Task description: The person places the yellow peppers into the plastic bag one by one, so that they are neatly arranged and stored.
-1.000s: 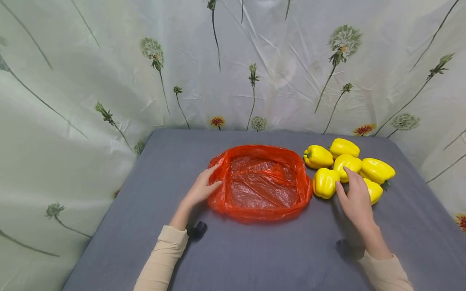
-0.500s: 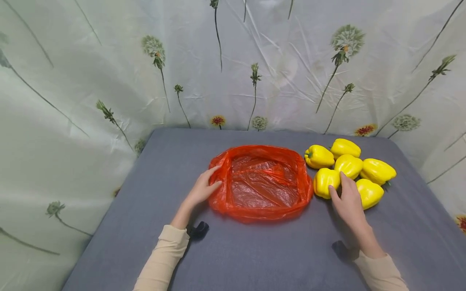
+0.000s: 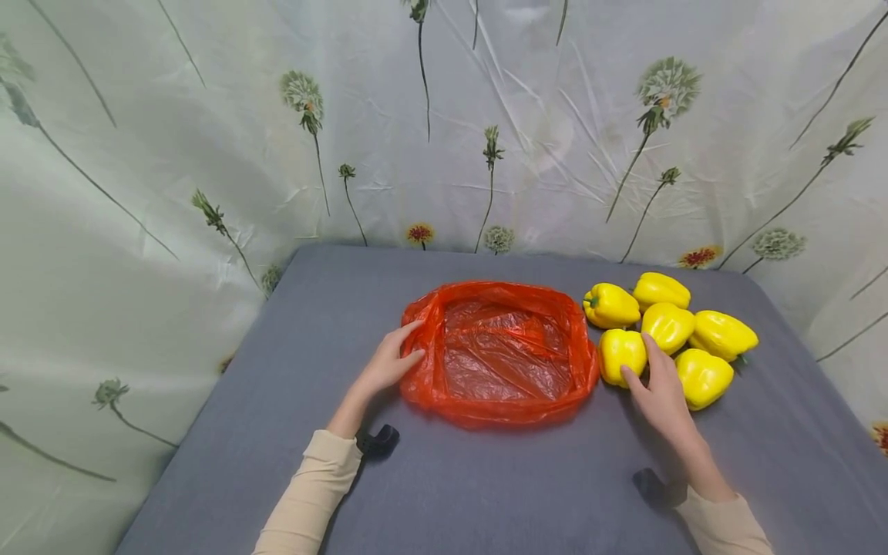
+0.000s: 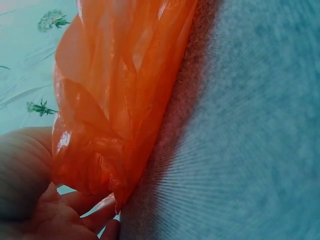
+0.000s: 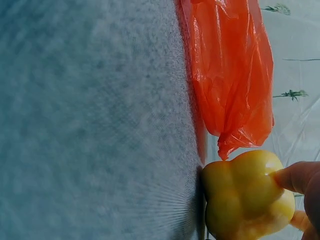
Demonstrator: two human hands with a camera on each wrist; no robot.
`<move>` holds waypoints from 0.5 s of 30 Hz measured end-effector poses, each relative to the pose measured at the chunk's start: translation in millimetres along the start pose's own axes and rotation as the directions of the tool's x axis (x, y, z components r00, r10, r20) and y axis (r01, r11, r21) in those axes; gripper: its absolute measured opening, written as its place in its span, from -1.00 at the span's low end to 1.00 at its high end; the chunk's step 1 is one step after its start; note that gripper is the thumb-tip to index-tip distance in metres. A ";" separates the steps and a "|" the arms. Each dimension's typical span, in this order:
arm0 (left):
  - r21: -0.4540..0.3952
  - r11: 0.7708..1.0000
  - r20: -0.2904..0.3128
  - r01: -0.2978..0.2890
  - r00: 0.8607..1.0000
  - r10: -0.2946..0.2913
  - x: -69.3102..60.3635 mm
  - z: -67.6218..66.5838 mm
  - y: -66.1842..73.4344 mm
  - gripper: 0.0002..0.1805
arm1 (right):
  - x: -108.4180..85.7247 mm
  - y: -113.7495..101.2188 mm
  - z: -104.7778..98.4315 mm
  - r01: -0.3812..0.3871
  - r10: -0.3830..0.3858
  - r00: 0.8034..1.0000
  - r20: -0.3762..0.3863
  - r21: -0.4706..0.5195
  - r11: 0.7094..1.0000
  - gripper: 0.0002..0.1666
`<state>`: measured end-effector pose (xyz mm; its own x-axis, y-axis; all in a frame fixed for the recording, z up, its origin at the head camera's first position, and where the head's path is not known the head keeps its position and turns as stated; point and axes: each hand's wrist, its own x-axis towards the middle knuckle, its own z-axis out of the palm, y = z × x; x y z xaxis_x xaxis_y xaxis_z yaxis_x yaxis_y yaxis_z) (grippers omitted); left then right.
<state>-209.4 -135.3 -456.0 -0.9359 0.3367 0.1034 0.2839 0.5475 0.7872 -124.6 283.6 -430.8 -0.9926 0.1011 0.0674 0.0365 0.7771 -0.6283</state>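
Note:
A red plastic bag (image 3: 506, 412) lies spread on the table with its wide mouth facing up. At its left side rests my left hand (image 3: 383, 366), thumb and fingers spread apart against the plastic. The left wrist view shows the bag's crumpled side (image 4: 115, 110) beside the thumb, with fingers behind its lower corner. My right hand (image 3: 662, 397) holds a yellow bell pepper (image 3: 620, 356) by its right side, thumb in front and fingers behind. In the right wrist view this pepper (image 5: 245, 200) sits on the table just beyond the bag's end, the thumb touching it.
Several other yellow bell peppers (image 3: 667, 327) lie grouped behind and right of the held one. Grey cloth covers the table (image 3: 486, 493). A floral curtain (image 3: 541, 154) hangs along its back and left. A dark wrist camera mount (image 3: 381, 441) sits by the left wrist.
My right hand has moved left from above the peppers and taken hold of the one nearest the bag. My left hand stays at the bag's left side. The head view has shifted slightly.

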 end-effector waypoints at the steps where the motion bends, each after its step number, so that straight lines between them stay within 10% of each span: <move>1: 0.002 1.000 -0.001 -0.008 1.000 0.008 0.0 -0.1 -0.2 -0.39 | 0.1 0.1 0.1 0.000 0.000 1.000 -0.001 0.014 1.000 -0.14; 15: -0.002 1.000 0.004 0.020 1.000 -0.020 -2.6 0.8 -0.5 -0.39 | 1.3 6.4 -5.3 0.037 -0.042 0.998 0.050 0.087 0.995 -0.10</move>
<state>-206.9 -135.9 -457.1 -0.9405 0.3290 0.0849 0.2647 0.5526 0.7903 -125.0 292.0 -430.6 -0.9978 0.0372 0.0546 -0.0108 0.7232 -0.6906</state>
